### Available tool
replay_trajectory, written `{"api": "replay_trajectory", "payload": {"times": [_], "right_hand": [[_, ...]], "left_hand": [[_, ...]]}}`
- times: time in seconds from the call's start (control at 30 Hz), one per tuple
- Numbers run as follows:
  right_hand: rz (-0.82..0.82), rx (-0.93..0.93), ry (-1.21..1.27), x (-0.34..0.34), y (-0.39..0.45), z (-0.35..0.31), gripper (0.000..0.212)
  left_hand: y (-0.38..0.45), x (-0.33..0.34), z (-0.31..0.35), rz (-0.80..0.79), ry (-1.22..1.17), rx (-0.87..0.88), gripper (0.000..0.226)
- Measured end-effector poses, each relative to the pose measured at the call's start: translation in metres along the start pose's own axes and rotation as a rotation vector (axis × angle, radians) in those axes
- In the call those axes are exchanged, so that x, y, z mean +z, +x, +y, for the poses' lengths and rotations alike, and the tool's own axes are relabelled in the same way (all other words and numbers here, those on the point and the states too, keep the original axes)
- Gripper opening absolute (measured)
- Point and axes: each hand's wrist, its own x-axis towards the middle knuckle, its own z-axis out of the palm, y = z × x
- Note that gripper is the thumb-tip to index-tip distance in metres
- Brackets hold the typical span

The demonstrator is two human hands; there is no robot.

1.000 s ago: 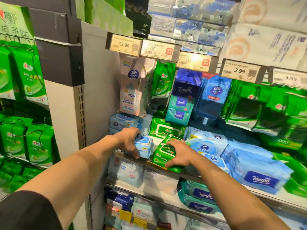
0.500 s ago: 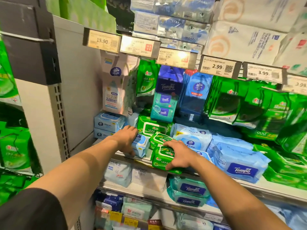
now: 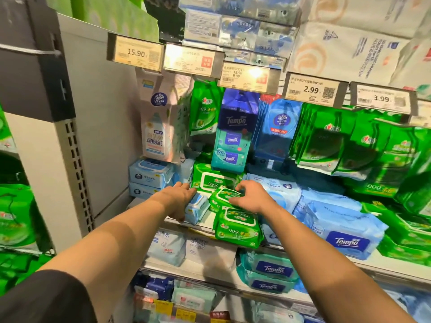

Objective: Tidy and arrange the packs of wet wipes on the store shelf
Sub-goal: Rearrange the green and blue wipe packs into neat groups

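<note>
My left hand [image 3: 179,198] lies over a small light-blue wipes pack [image 3: 197,208] near the shelf's front edge, fingers wrapped on it. My right hand [image 3: 250,197] grips the upper green wipes pack [image 3: 224,197], which rests tilted behind another green "999" pack [image 3: 238,229] at the shelf lip. A larger green pack [image 3: 213,180] lies flat behind them. Blue Tempo packs [image 3: 342,231] lie to the right.
Hanging packs [image 3: 233,136] dangle from hooks above the shelf [image 3: 205,223]. Price tags [image 3: 312,89] line the rail overhead. Two light-blue packs [image 3: 149,176] are stacked at the left by the grey upright [image 3: 72,164]. More packs fill the lower shelves [image 3: 268,273].
My right hand has shifted back from the front green pack onto the upper one behind it. My left hand stays on the small blue pack. The camera moved closer.
</note>
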Motion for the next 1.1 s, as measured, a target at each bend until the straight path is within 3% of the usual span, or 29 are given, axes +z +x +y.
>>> {"api": "replay_trajectory", "payload": {"times": [0.13,0.3,0.63,0.97,1.1], "right_hand": [[-0.086,0.120,-0.162,0.014,0.027,-0.019,0.064],[-0.156,0.236,-0.259,0.034,0.039,-0.035,0.081],[-0.021,0.234,-0.138,0.029,0.034,-0.038,0.044],[0.152,0.153,-0.127,0.022,0.014,-0.034,0.045],[0.274,0.202,0.108,0.014,0.010,-0.023,0.072]], "left_hand": [[-0.001,0.002,-0.003,0.006,-0.030,-0.002,0.103],[-0.001,0.002,-0.005,0.004,-0.019,0.002,0.105],[0.004,-0.003,-0.003,-0.032,0.027,-0.022,0.105],[0.006,-0.008,-0.007,-0.039,0.005,-0.027,0.104],[0.004,-0.005,-0.006,-0.017,0.029,-0.096,0.092]]}}
